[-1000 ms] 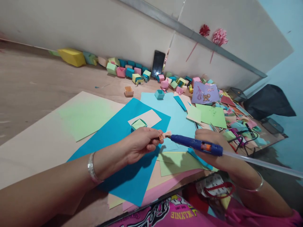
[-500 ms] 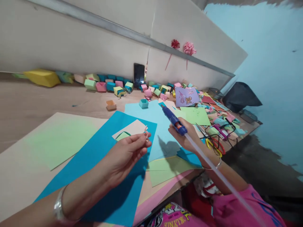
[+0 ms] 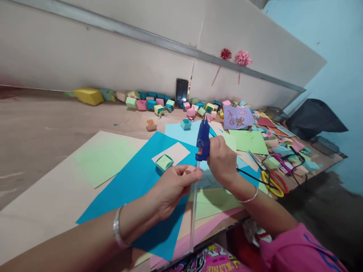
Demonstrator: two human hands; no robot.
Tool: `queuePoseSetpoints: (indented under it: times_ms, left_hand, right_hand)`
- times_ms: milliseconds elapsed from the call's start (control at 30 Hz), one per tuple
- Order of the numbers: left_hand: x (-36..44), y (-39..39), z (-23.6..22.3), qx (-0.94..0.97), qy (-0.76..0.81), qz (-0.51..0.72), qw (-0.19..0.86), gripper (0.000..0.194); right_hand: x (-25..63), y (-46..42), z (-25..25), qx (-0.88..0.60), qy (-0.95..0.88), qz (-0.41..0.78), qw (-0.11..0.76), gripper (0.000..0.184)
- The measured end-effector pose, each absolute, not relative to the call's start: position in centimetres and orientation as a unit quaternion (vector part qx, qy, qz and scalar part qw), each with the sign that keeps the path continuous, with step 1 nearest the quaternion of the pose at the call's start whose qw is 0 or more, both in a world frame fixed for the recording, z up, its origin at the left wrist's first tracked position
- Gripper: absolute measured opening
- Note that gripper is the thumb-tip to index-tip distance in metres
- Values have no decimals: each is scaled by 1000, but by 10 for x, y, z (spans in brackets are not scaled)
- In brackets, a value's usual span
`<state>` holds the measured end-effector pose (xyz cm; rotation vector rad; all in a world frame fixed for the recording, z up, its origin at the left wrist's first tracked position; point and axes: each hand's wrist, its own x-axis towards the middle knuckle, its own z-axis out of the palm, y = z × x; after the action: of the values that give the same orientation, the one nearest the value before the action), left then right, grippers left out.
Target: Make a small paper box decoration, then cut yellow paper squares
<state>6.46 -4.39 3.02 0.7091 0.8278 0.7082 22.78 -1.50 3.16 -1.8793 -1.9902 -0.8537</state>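
Note:
My right hand (image 3: 224,158) is wrapped round a blue hot glue gun (image 3: 202,138), its nozzle tilted up and away from me. A long clear glue stick (image 3: 194,219) hangs from its back end. My left hand (image 3: 172,189) pinches a small pale pink piece of paper (image 3: 187,170) between thumb and fingers, close beside the rear of the gun; most of that piece is hidden. Beyond my left hand, a small teal paper box (image 3: 159,165) with a light green top sits on a pale paper rectangle (image 3: 181,151), over a blue sheet (image 3: 113,200).
Small folded paper boxes (image 3: 151,104) line the wall, with a phone (image 3: 182,91) leaning there. An orange box (image 3: 151,125) and a light blue box (image 3: 186,124) stand nearer. Scissors (image 3: 272,183), a black cord (image 3: 255,178) and paper scraps lie at the right, near the table edge.
The glue gun has turned more upright and come near my left hand, its glue stick now pointing down. My view has shifted left, and the teal box has come out from behind my left hand.

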Motion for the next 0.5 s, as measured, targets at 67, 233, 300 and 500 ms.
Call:
queuePoseSetpoints:
  times_ms: [67,233,300,500]
  left_hand:
    - [65,-45,29,361,398,336,774,48]
    - [65,-45,23,415,425,351,724,39]
    - [64,-43,21,420,427,349,721,38]
    - [62,-38,19,407,419,357,729,34]
  right_hand:
    - [224,-16,29,-647,-687,-301,136,15]
    - [222,-18,23,-640,-681,-332,129,16]
    - [222,-19,21,-632,-677,-357,125,18]
    - [221,-19,14,-623,-673,-380,122,21]
